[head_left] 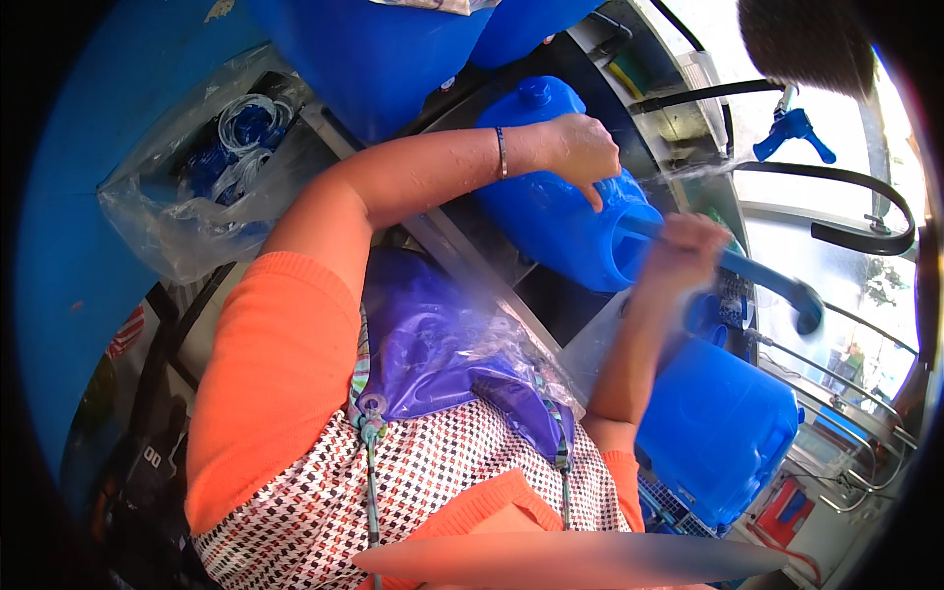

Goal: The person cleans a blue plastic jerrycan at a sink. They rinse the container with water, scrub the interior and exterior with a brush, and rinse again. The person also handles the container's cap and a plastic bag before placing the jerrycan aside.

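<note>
At the far left, a clear plastic bag (187,197) stuffed with coiled clear tubing and blue fittings slumps against the wall of a big blue drum (69,246), well apart from your hands. Moving right, your left hand (575,147) is clamped over the top of the blue plastic jerrycan (551,211), which lies tipped on its side on the metal bench (462,251) with its wide mouth toward your right. Your right hand (678,251) is clenched around a blue rod-like handle (762,280) that runs into that mouth. Above it, a thin jet of water (688,169) shoots from near a blue-handled tap (795,128) toward the can. A second blue plastic jerrycan (718,428) sits lower right, just beside your right elbow.

From here, wet plastic looks likely to slip: if your left hand eases, the tipped can could roll off the bench edge. Pushing the rod hard could jam it or jolt the can. The jet could also miss the mouth and spray your apron.
</note>
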`<action>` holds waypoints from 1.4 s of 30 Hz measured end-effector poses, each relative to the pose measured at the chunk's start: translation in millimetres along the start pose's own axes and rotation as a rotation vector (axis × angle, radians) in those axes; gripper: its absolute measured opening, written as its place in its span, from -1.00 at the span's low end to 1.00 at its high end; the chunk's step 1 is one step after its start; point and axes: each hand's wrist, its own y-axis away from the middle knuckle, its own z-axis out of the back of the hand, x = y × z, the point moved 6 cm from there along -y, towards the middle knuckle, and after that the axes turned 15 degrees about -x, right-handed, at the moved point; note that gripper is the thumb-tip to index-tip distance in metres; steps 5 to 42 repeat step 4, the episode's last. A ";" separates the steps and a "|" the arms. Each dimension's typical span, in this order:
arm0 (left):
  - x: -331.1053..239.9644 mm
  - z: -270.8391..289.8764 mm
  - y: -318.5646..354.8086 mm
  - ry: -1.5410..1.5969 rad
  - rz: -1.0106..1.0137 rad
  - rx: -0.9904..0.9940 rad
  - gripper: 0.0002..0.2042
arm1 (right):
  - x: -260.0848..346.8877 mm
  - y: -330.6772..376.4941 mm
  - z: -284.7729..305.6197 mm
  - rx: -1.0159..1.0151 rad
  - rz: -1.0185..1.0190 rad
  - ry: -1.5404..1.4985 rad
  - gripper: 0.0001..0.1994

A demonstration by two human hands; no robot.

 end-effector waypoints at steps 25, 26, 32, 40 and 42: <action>6.7 3.4 3.0 -0.014 0.000 0.027 -0.41 | 99.2 -45.2 -11.5 0.360 -0.256 -0.473 -0.53; 6.7 3.4 3.0 -0.014 0.000 0.027 -0.41 | 99.2 -45.2 -11.5 0.360 -0.256 -0.473 -0.53; 6.7 3.4 3.0 -0.014 0.000 0.027 -0.41 | 99.2 -45.2 -11.5 0.360 -0.256 -0.473 -0.53; 6.7 3.4 3.0 -0.014 0.000 0.027 -0.41 | 99.2 -45.2 -11.5 0.360 -0.256 -0.473 -0.53; 6.7 3.4 3.0 -0.014 0.000 0.027 -0.41 | 99.2 -45.2 -11.5 0.360 -0.256 -0.473 -0.53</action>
